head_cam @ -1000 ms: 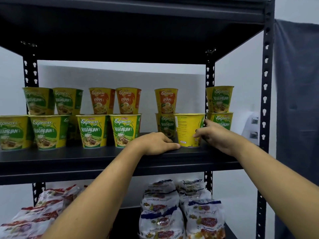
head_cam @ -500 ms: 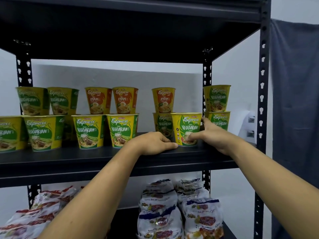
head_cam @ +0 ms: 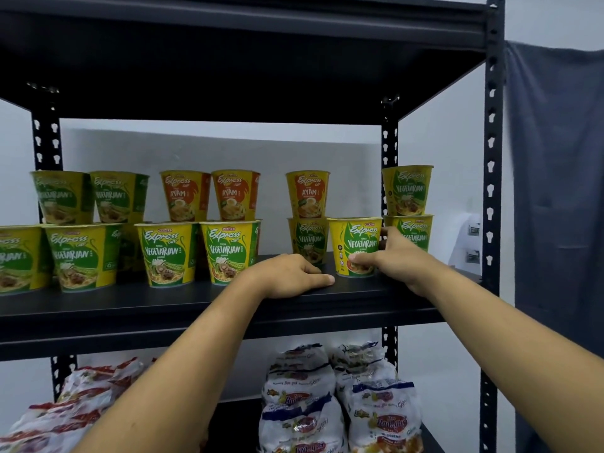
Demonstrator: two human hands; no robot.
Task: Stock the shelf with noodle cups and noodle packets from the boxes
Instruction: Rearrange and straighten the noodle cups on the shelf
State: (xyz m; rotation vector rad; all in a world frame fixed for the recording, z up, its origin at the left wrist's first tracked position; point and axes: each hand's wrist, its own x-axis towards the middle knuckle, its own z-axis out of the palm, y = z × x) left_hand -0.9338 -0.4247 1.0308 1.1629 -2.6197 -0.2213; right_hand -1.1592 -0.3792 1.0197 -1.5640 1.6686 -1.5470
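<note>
A yellow-green "Vegetarian" noodle cup [head_cam: 354, 237] stands upright on the black middle shelf [head_cam: 196, 305] near its right end. My right hand [head_cam: 389, 256] grips this cup, thumb on its front and fingers round its right side. My left hand [head_cam: 291, 276] rests on the shelf board just left of the cup, fingers loosely curled, holding nothing. Several more green Vegetarian cups [head_cam: 168, 253] and orange Ayam cups [head_cam: 184, 196] stand in two stacked rows along the shelf. White-blue noodle packets [head_cam: 300, 400] and red-white noodle packets [head_cam: 81, 407] lie on the shelf below.
A black shelf board [head_cam: 228, 60] hangs low overhead. The perforated front right post [head_cam: 490, 191] stands just right of my right arm, with a stack of two Vegetarian cups [head_cam: 408, 204] behind my right hand. A dark grey curtain [head_cam: 562, 191] hangs at far right.
My right hand has turned the cup on the shelf, so its green Vegetarian label now faces front instead of the plain yellow side. My left hand has stayed on the shelf.
</note>
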